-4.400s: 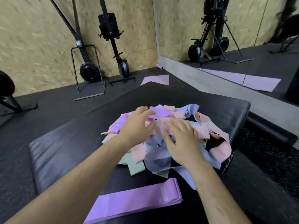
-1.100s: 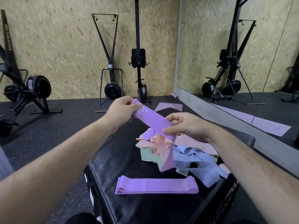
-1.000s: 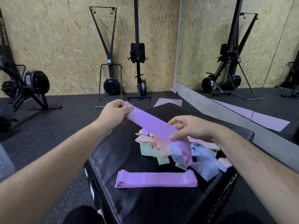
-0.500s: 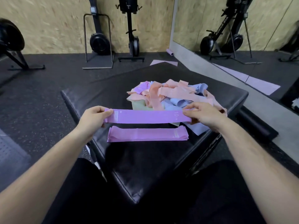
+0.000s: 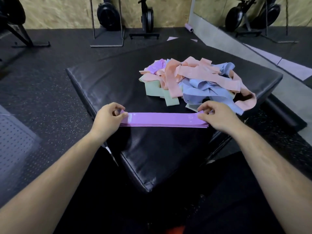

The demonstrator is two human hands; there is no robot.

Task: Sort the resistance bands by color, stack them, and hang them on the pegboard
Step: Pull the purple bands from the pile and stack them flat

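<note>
Now, purple band [image 5: 162,117]: it lies flat on the purple stack [image 5: 166,125], ends lined up. Half a second ago you held it stretched in the air just above that stack; a second ago it slanted up out of the pile.
Left hand [image 5: 108,118]: your thumb and curled fingers pinch the band's left end, as they did half a second ago.
Right hand [image 5: 217,118]: thumb on top, fingers curled round the band's right end, pinching it.
Purple stack: crosswise on the near part of the box [image 5: 152,157], in the same spot as before, now under the band.
Mixed pile [image 5: 194,81]: pink, blue, green and one purple band tangled on the far right of the box top, just beyond your right hand; unchanged.
Pegboard [image 5: 15,149]: grey perforated panel low at your far left, well apart from the box.
</note>
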